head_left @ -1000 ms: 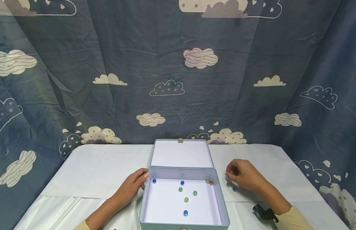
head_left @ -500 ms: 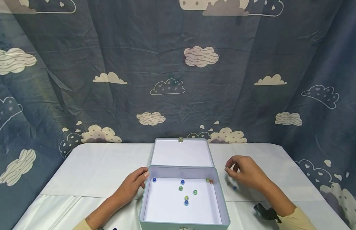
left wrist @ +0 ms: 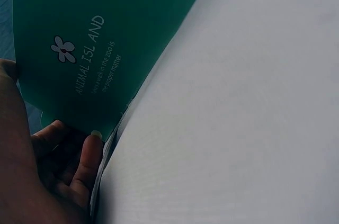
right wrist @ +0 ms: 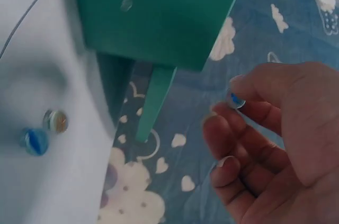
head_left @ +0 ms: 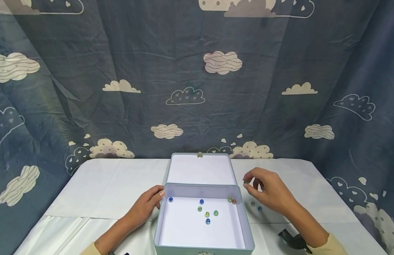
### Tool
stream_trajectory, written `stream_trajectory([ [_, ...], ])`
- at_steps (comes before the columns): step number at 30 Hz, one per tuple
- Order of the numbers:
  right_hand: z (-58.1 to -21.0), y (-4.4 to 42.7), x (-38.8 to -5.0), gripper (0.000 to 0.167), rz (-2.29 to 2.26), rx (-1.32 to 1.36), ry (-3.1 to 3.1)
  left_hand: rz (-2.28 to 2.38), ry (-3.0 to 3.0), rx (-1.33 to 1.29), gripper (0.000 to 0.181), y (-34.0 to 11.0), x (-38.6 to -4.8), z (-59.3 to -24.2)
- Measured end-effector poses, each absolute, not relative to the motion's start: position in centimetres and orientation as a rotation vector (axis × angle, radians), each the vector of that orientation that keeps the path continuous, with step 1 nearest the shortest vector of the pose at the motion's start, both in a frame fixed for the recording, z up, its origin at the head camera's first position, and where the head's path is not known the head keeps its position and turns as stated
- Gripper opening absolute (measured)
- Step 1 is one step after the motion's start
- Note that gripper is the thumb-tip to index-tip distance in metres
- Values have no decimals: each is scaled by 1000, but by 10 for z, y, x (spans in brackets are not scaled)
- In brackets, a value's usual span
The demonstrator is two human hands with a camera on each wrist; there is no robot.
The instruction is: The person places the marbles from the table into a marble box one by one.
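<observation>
An open tin box with a pale inside and a green outside stands on the table. Its far left corner is gripped by my left hand; the left wrist view shows the thumb against the green side. Several glass marbles, blue, green, yellowish and reddish, lie on the box floor, among them a blue marble. Right of the box, my right hand pinches a clear marble with blue in it above the table. Below that hand, a brownish marble and a blue marble lie on the cloth.
The box lid lies back behind the box. White cloth covers the table. A dark curtain with cloud prints hangs behind. A black strap is at the right wrist.
My right hand has lifted from the table and moved left toward the box, holding a marble. Inside the box, a blue and a yellowish marble rolled away from me. My left hand stayed put.
</observation>
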State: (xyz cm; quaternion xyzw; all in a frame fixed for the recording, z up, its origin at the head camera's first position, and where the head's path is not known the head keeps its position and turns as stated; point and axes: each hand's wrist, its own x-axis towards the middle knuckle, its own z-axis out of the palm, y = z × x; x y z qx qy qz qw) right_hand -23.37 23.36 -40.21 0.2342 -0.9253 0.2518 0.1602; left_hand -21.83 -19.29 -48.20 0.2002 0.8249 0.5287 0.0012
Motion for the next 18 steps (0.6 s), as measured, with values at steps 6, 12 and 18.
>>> stream_trajectory([
  [6, -397, 223, -223, 25, 785, 784, -2548, 1660, 2594, 613, 38, -193, -218, -481],
  [12, -400, 211, -215, 33, 792, 877, -2512, 1659, 2594, 622, 37, -193, -218, -485],
  [18, -407, 200, -211, 36, 843, 910, -2546, 1655, 2597, 631, 37, -193, -220, -485],
])
